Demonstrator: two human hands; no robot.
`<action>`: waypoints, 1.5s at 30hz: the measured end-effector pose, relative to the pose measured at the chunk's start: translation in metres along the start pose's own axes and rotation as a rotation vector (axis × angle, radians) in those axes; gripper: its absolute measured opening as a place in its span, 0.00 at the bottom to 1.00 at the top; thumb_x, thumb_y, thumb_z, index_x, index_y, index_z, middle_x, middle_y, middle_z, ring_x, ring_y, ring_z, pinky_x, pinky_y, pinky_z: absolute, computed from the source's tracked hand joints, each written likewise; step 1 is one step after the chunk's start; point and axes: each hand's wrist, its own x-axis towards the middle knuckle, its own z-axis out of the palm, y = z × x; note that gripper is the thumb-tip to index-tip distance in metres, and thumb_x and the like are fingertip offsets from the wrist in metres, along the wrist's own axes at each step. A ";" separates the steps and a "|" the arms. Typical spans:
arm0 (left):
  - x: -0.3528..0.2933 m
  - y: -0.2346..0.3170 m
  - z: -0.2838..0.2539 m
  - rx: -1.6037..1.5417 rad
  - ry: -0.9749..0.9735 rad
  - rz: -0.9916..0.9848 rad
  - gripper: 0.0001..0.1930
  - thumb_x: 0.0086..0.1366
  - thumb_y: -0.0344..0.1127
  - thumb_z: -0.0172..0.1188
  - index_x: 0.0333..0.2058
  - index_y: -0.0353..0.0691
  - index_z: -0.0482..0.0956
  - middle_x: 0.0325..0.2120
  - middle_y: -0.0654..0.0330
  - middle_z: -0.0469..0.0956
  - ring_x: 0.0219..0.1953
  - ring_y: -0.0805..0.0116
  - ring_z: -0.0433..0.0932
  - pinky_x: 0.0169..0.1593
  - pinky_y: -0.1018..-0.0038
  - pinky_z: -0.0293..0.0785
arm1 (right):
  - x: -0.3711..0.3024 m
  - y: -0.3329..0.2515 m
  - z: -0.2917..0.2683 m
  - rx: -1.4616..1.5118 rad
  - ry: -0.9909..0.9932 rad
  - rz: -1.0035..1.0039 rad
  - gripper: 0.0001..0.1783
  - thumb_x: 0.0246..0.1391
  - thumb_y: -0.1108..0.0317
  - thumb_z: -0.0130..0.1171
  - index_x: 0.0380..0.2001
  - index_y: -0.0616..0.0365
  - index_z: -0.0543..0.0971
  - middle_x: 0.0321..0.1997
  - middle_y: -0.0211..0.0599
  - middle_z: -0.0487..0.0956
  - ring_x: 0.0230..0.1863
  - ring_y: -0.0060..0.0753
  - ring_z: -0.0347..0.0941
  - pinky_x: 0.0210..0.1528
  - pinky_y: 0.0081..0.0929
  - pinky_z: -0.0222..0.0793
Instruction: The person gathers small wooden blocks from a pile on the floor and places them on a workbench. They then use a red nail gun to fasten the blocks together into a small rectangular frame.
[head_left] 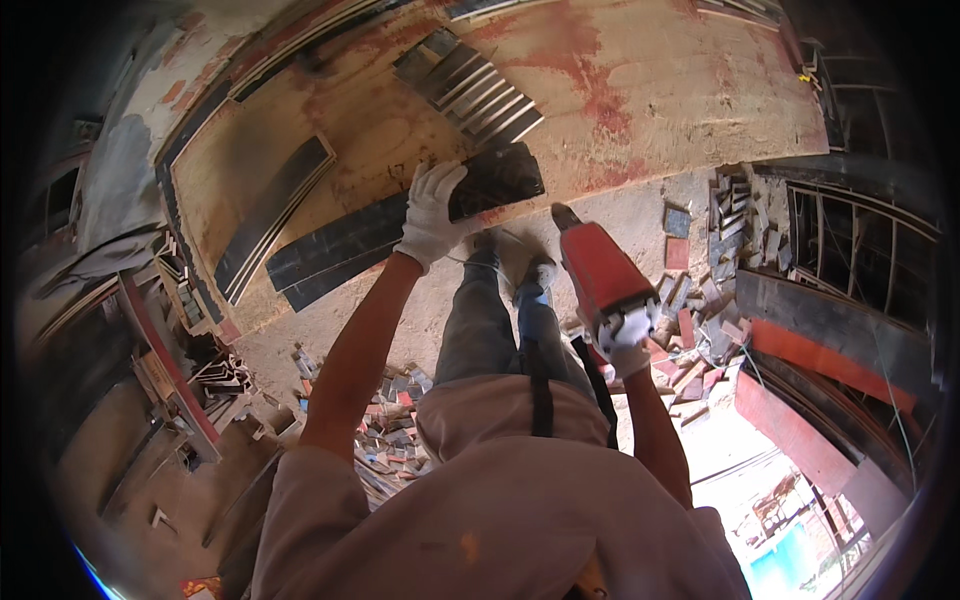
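Observation:
My left hand [432, 212], in a white work glove, lies with its fingers spread on a long black board [345, 250] along the near edge of a large wooden worktop [690, 110]. The board's darker right end [505, 175] reaches past that hand. My right hand [628, 330], also gloved, is closed around the rear of a red power tool [600, 265]. Its dark, narrow front end points toward the worktop's near edge, right of the board. What kind of tool it is, I cannot make out.
Several cut dark strips [485, 100] lie farther back on the worktop, and more boards [275, 215] lie to the left. Wood offcuts [700, 300] litter the floor at my right; others [390, 430] lie at my left. Red and black panels [800, 390] lean on the right.

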 end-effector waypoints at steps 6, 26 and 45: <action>-0.011 -0.002 -0.038 0.325 -0.232 -0.188 0.56 0.44 0.63 0.75 0.67 0.39 0.65 0.63 0.48 0.69 0.67 0.46 0.65 0.71 0.51 0.57 | -0.055 0.031 -0.028 -0.250 0.055 0.046 0.20 0.68 0.58 0.49 0.59 0.52 0.72 0.55 0.36 0.76 0.52 0.33 0.73 0.54 0.37 0.70; -0.053 -0.301 -0.195 0.565 -0.395 -0.573 0.59 0.42 0.59 0.79 0.69 0.38 0.61 0.66 0.46 0.67 0.69 0.47 0.65 0.74 0.54 0.54 | -0.134 -0.014 0.042 -0.438 0.167 0.363 0.20 0.66 0.60 0.54 0.58 0.52 0.73 0.50 0.36 0.77 0.45 0.33 0.73 0.47 0.35 0.70; 0.192 -0.137 0.036 0.335 -0.265 -0.702 0.52 0.51 0.72 0.70 0.65 0.41 0.70 0.62 0.47 0.67 0.62 0.38 0.69 0.60 0.50 0.74 | -0.161 -0.021 0.115 -0.305 0.251 0.426 0.20 0.64 0.62 0.58 0.57 0.53 0.74 0.45 0.36 0.78 0.39 0.33 0.74 0.39 0.34 0.70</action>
